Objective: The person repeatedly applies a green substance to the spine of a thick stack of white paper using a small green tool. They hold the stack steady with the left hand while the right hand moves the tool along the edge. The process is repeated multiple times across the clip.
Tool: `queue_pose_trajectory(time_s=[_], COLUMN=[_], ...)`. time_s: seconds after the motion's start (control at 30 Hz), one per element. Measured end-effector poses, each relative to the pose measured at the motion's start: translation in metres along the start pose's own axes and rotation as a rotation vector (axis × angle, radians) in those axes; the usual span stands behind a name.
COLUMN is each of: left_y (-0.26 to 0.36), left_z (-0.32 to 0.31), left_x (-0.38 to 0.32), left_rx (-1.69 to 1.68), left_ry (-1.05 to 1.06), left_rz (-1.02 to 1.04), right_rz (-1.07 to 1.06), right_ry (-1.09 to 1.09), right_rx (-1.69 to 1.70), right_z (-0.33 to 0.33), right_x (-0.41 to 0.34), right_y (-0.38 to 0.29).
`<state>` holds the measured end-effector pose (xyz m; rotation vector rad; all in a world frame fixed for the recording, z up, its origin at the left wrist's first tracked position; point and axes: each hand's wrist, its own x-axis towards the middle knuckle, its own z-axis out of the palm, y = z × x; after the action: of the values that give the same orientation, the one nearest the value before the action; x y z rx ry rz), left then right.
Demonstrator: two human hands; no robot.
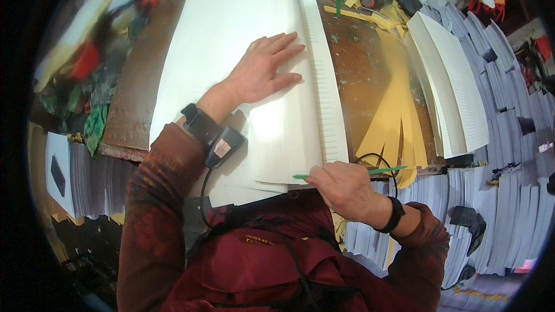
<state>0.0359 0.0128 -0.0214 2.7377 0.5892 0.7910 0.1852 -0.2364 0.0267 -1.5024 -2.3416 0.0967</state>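
My left hand (269,67) lies palm down on a folded sheaf of large white paper (286,138), its thumb and fingers a little apart. It presses near the curved fold, which runs lengthwise toward my body. Beneath the fold, a sheet printed with short ruled lines (326,108) shows along the right side. My right hand (344,188) is closed around a thin green flat stick (387,170) at the sheaf's near right corner. One pointed end of the stick pokes out left over the paper, the other to the right. What the stick is made of I cannot tell.
Yellow paper strips (392,125) fan out over the wooden table (355,65) on the right. Beyond them stands a folded stack of ruled paper (455,91). Tall paper piles (507,138) line the right, with another stack (95,182) at left. A black cable (204,195) hangs from my left wrist device.
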Motion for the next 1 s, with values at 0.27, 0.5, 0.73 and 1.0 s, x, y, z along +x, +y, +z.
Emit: queue_pose_trajectory(time_s=[0.27, 0.5, 0.73, 1.0], left_y=[0.008, 0.005, -0.001, 0.000], left_z=[-0.009, -0.010, 0.005, 0.005], left_x=[0.006, 0.009, 0.000, 0.002], left_rx=[0.078, 0.230, 0.033, 0.005], left_ry=[-0.081, -0.083, -0.146, -0.102], left_rz=[0.066, 0.193, 0.164, 0.160], right_rz=[0.321, 0.389, 0.010, 0.169], right_ry=[0.192, 0.179, 0.199, 0.124], right_rx=[0.172, 0.242, -0.033, 0.011], right_z=[0.032, 0.029, -0.010, 0.021], right_x=[0.055, 0.071, 0.017, 0.023], right_y=[0.061, 0.064, 0.011, 0.037])
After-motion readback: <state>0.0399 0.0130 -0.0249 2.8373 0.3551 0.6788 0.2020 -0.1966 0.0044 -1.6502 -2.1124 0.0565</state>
